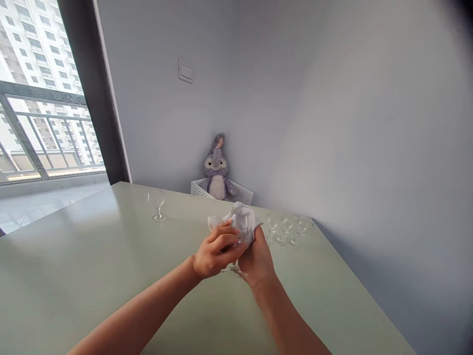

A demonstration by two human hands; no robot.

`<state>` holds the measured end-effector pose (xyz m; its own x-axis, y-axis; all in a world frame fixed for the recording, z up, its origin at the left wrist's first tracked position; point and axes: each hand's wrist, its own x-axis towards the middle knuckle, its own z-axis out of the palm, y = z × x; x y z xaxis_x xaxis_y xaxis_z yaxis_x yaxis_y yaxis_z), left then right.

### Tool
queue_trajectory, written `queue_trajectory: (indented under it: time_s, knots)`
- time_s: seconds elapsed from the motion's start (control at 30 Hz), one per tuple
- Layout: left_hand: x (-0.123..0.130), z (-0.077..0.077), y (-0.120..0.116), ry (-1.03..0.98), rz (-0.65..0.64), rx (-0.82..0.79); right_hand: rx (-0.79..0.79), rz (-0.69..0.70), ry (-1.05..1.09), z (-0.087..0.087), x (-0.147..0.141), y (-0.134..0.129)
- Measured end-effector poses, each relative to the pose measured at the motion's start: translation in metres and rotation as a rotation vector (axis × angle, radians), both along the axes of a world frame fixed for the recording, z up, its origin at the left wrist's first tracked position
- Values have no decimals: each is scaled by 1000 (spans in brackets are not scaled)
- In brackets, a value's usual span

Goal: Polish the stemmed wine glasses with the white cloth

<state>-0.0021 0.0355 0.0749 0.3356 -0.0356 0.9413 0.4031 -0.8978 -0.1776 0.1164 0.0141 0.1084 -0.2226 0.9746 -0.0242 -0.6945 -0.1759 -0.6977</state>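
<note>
Over the middle of the pale green table (148,286), both hands are together around a stemmed glass (242,224) and a white cloth (256,219). My left hand (218,249) has its fingers curled across the near side of the bowl. My right hand (258,256) cups the glass and cloth from the right, its fingers mostly hidden behind them. The cloth covers the back and sides of the bowl. Below my hands the round foot of the glass shows, held upright or slightly tilted.
One clear stemmed glass (159,209) stands at the back left. Several more glasses (288,229) stand close together right of my hands, near the table's edge. Behind the table, a purple plush toy (217,172) sits in a white basket (244,195) by the wall.
</note>
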Motion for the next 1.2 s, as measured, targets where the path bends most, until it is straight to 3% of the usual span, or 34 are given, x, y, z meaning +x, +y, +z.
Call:
queue_trajectory:
  time_s: [0.13, 0.33, 0.47, 0.6, 0.77, 0.9, 1.0, 1.2]
  knots:
    - [-4, 7, -1, -29, 142, 158, -122, 9, 57, 3, 0, -9]
    - [-4, 16, -5, -6, 174, 136, 8, 77, 62, 4, 3, -10]
    - [-5, 20, -3, 144, 150, 5, -18, 53, 67, 0, 7, -4]
    - [-5, 24, -5, 241, -61, -334, 8, -90, 20, -2, 16, 8]
    - [-5, 31, -6, -374, -250, -981, 229, -282, -399, -6, 20, 11]
    - [-8, 35, -5, -515, -548, -1319, 394, -154, -751, -10, 12, 5]
    - [-6, 32, -3, -631, -515, -1385, 460, -114, -900, -12, 5, -1]
    - [-6, 28, 2, -767, -301, -1334, 816, -391, -1458, -26, -7, -10]
